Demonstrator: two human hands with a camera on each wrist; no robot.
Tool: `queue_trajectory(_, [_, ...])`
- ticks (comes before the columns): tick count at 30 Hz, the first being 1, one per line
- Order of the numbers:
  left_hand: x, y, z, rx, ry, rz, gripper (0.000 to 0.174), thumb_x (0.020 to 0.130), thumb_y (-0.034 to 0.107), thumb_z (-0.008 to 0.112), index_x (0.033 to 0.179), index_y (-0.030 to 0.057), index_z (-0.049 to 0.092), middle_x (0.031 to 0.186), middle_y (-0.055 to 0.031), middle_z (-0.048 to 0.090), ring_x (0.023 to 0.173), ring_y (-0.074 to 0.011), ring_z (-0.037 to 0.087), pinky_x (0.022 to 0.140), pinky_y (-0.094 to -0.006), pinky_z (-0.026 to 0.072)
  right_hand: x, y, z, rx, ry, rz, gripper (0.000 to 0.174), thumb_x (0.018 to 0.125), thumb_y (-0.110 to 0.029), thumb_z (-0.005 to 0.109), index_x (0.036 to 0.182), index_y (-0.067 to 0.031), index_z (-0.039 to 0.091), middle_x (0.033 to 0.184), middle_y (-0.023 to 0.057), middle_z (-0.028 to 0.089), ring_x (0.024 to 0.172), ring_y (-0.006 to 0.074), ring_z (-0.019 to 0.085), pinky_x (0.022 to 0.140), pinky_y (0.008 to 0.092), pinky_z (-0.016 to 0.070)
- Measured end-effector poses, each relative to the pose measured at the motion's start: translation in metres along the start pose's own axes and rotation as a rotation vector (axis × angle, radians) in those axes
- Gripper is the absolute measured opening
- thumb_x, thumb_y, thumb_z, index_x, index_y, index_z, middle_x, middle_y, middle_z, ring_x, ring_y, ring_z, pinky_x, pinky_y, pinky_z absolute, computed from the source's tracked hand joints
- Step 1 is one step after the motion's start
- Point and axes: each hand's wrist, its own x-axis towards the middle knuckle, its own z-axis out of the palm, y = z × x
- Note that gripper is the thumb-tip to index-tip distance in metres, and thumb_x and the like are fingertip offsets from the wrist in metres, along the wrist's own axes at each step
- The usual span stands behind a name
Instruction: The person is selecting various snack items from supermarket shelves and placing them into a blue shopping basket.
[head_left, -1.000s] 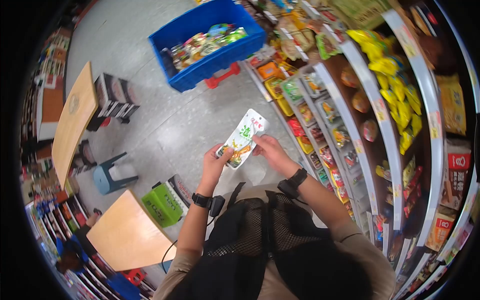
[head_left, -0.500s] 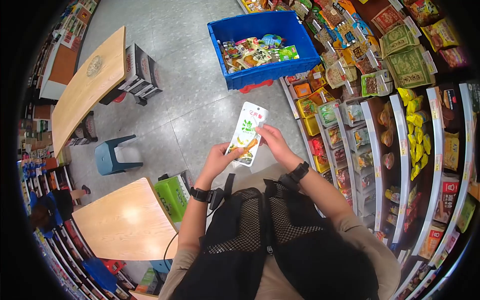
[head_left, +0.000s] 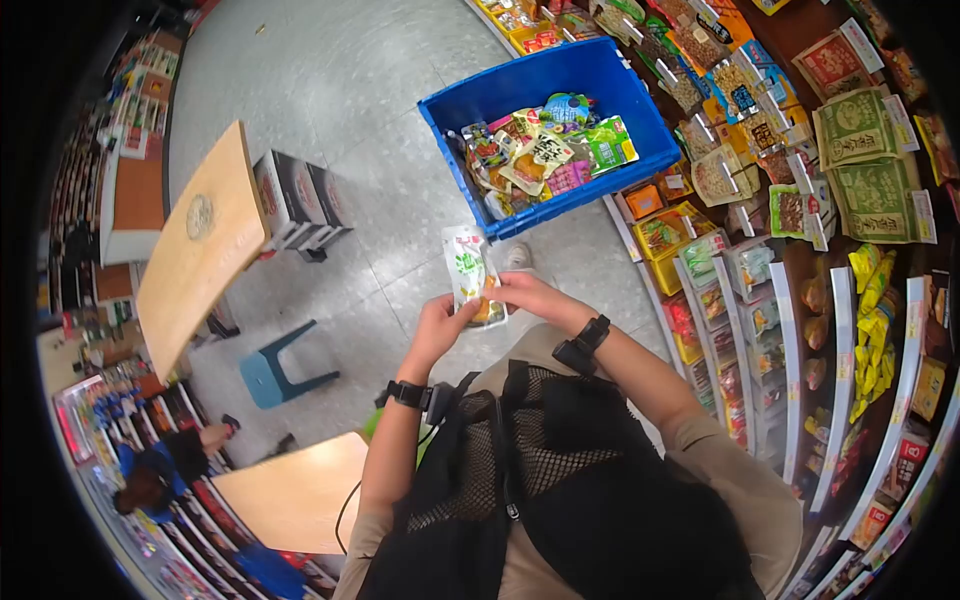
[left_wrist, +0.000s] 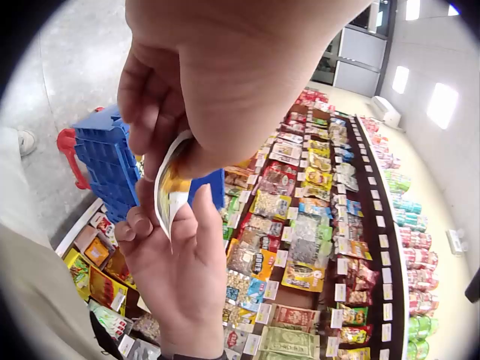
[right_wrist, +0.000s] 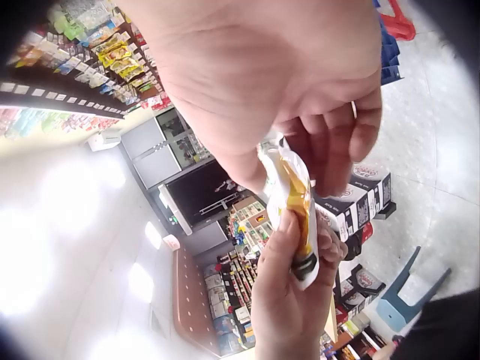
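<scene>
A white snack packet with green lettering and a food picture on its lower part is held out in front of the body. My left hand pinches its lower left side, thumb on the printed face. At the lower right edge, my right hand pinches the same packet between thumb and fingers. In the left wrist view the packet appears nearly edge-on and bowed between both hands. The right wrist view shows the left thumb lying along its yellow part. Just past the packet's top stands a blue crate with several colourful snack packets inside.
Shelves of bagged snacks run along the right side. On the left are a wooden table, stacked black-and-white boxes and a blue stool. A second wooden table stands lower left, with another person beyond it.
The blue crate has come nearer and lies further right in the head view. The packet has swung from slanted to almost upright in view, its top now by the crate's corner. Both hands keep hold.
</scene>
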Motion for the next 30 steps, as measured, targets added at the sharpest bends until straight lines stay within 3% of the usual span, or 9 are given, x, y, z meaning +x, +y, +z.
queue_trajectory(3, [0.078, 0.006, -0.021, 0.39, -0.012, -0.146, 0.033, 0.088, 0.028, 0.068, 0.088, -0.0052, 0.066, 0.073, -0.0034, 0.064, 0.064, -0.0059, 0.053, 0.057, -0.0252, 0.0438, 0.027, -0.017, -0.021, 0.041, 0.027, 0.028, 0.036, 0.089, -0.033, 0.063, 0.107, -0.0023, 0.059, 0.089, 0.0036, 0.064, 0.07, 0.0103, 0.062, 0.057, 0.0237, 0.0452])
queue_trajectory(7, [0.168, -0.009, -0.013, 0.075, -0.152, -0.241, 0.03, 0.086, 0.032, 0.068, 0.091, 0.0025, 0.064, 0.08, -0.0031, 0.066, 0.064, -0.0084, 0.056, 0.058, -0.0247, 0.0447, 0.061, -0.022, -0.066, 0.049, 0.216, 0.19, 0.037, 0.088, -0.026, 0.061, 0.118, -0.0041, 0.055, 0.094, 0.0048, 0.065, 0.068, 0.0107, 0.062, 0.059, 0.0225, 0.0459])
queue_trajectory(13, [0.239, -0.004, -0.002, -0.062, -0.169, -0.381, 0.028, 0.087, 0.025, 0.067, 0.106, 0.0051, 0.06, 0.086, -0.0009, 0.066, 0.07, -0.0091, 0.059, 0.065, -0.0237, 0.0462, 0.095, 0.005, -0.1, 0.495, 0.373, 0.236, 0.013, 0.089, -0.018, 0.056, 0.098, -0.0082, 0.055, 0.063, -0.0044, 0.045, 0.05, 0.0063, 0.041, 0.044, 0.0228, 0.0328])
queue_trajectory(16, [0.273, 0.001, -0.008, -0.082, -0.263, -0.285, 0.034, 0.088, 0.022, 0.064, 0.116, 0.0048, 0.056, 0.087, 0.0004, 0.065, 0.074, -0.0084, 0.058, 0.065, -0.0238, 0.046, 0.112, -0.005, -0.11, 0.572, 0.472, 0.128, 0.01, 0.09, -0.017, 0.057, 0.093, -0.0089, 0.053, 0.065, -0.0038, 0.047, 0.05, 0.0069, 0.044, 0.045, 0.0223, 0.0338])
queue_trajectory(19, [0.315, 0.019, -0.018, -0.142, -0.195, -0.04, 0.041, 0.09, 0.019, 0.061, 0.127, 0.0042, 0.05, 0.097, -0.0019, 0.065, 0.078, -0.0085, 0.058, 0.066, -0.0236, 0.0457, 0.135, -0.024, -0.124, 0.715, 0.6, -0.125, 0.015, 0.094, -0.023, 0.058, 0.101, -0.01, 0.054, 0.07, -0.0026, 0.052, 0.056, 0.0078, 0.05, 0.05, 0.0217, 0.0385])
queue_trajectory(21, [0.335, 0.044, -0.033, -0.129, -0.066, 0.154, 0.043, 0.091, 0.019, 0.06, 0.129, 0.004, 0.047, 0.107, -0.0051, 0.062, 0.079, -0.0099, 0.057, 0.067, -0.0235, 0.0458, 0.142, -0.068, -0.122, 0.88, 0.764, -0.153, 0.032, 0.095, -0.033, 0.056, 0.115, -0.0098, 0.05, 0.086, 0.0017, 0.062, 0.079, 0.0104, 0.057, 0.071, 0.0252, 0.0454])
queue_trajectory(25, [0.377, 0.053, -0.114, 0.116, 0.124, 0.397, 0.04, 0.092, 0.012, 0.057, 0.129, 0.0031, 0.048, 0.115, -0.009, 0.061, 0.08, -0.0099, 0.054, 0.062, -0.0241, 0.0457, 0.177, -0.057, -0.129, 0.979, 0.73, -0.024, 0.033, 0.091, -0.037, 0.059, 0.109, -0.0095, 0.056, 0.089, 0.0015, 0.062, 0.079, 0.0106, 0.056, 0.072, 0.0252, 0.0445])
queue_trajectory(28, [0.397, 0.001, -0.219, 0.14, 0.184, 0.257, 0.029, 0.092, 0.013, 0.055, 0.119, 0.0026, 0.054, 0.106, -0.007, 0.062, 0.079, -0.0117, 0.055, 0.062, -0.0257, 0.0468, 0.21, -0.059, -0.109, 0.888, 0.803, 0.074, 0.022, 0.091, -0.03, 0.056, 0.102, -0.0106, 0.061, 0.087, -0.0008, 0.062, 0.077, 0.0096, 0.056, 0.071, 0.0245, 0.0443])
queue_trajectory(30, [0.401, -0.072, -0.301, 0.135, 0.193, 0.107, 0.026, 0.093, 0.016, 0.054, 0.114, 0.002, 0.056, 0.102, -0.0073, 0.062, 0.081, -0.0125, 0.056, 0.065, -0.0275, 0.0487, 0.237, -0.072, -0.085, 0.833, 0.901, 0.131, 0.019, 0.091, -0.027, 0.056, 0.096, -0.0113, 0.063, 0.08, -0.0031, 0.06, 0.07, 0.0082, 0.055, 0.065, 0.0234, 0.0431])
